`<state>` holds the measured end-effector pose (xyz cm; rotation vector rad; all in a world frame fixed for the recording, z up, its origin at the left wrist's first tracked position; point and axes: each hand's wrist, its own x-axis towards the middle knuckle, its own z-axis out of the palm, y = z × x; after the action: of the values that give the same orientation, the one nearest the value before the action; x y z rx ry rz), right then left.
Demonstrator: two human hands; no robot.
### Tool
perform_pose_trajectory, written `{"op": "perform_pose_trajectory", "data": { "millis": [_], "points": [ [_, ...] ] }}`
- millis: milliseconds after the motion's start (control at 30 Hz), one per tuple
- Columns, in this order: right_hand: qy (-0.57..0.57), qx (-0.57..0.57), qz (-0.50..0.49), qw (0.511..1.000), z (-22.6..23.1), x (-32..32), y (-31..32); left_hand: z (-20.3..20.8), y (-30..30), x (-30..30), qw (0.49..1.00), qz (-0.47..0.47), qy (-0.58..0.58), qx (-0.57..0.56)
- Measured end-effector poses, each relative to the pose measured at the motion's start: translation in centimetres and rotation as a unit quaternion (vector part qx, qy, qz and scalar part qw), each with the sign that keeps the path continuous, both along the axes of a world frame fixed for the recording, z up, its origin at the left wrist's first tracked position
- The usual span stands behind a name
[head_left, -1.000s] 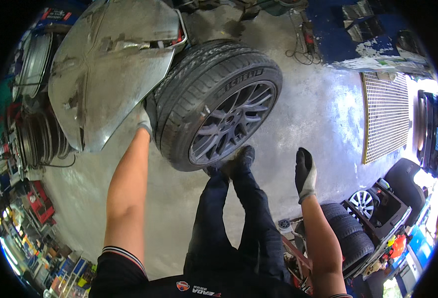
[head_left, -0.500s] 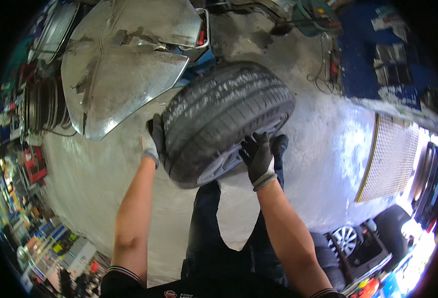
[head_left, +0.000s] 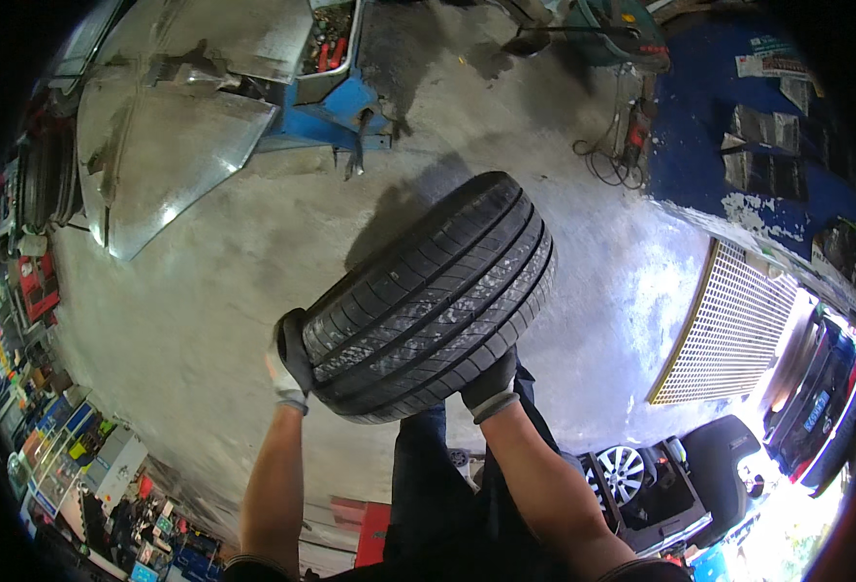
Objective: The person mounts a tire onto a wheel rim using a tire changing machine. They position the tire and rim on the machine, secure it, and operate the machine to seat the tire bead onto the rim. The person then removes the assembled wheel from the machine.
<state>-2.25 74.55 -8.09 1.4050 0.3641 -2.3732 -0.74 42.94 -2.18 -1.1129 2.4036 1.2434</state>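
A car wheel with a black, grooved tyre [head_left: 437,301] is tilted in front of my legs, its worn tread facing me. Pale scuffs run along the ribs. My left hand [head_left: 292,361], in a grey and white glove, grips the tyre's left end, fingers curled against the rubber. Under the near right edge, my gloved right hand [head_left: 493,384] holds the wheel from below; its fingers are mostly hidden behind the tyre. The rim is out of sight from this side. A shadow lies on the floor just beyond the tyre.
A large metal sheet [head_left: 176,145] spreads at far left, beside a blue metal stand [head_left: 331,112]. A corded red tool [head_left: 633,134] lies far right. Along the right are a pale grating [head_left: 719,335], a car [head_left: 821,403] and an alloy wheel [head_left: 624,473]. Behind me stands a red box [head_left: 373,533].
The wheel has turned over in my hands, so its tread now faces me and the spoked rim is hidden. My right hand has gone from beside the rim to beneath the tyre. The view has shifted.
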Motion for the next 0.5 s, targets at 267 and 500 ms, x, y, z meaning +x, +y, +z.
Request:
{"op": "perform_pose_trajectory", "data": {
  "millis": [267, 500],
  "points": [
    [0.040, 0.016, 0.046, 0.998, -1.3, 1.3, 3.3, -1.7, 3.1, -11.5, 0.948, -0.179, -0.122, 0.233],
    [-0.002, -0.025, 0.019, 1.000, -0.2, -0.9, 3.8, -2.4, 6.2, -13.7, 0.944, -0.247, -0.176, 0.132]
  ]
}}
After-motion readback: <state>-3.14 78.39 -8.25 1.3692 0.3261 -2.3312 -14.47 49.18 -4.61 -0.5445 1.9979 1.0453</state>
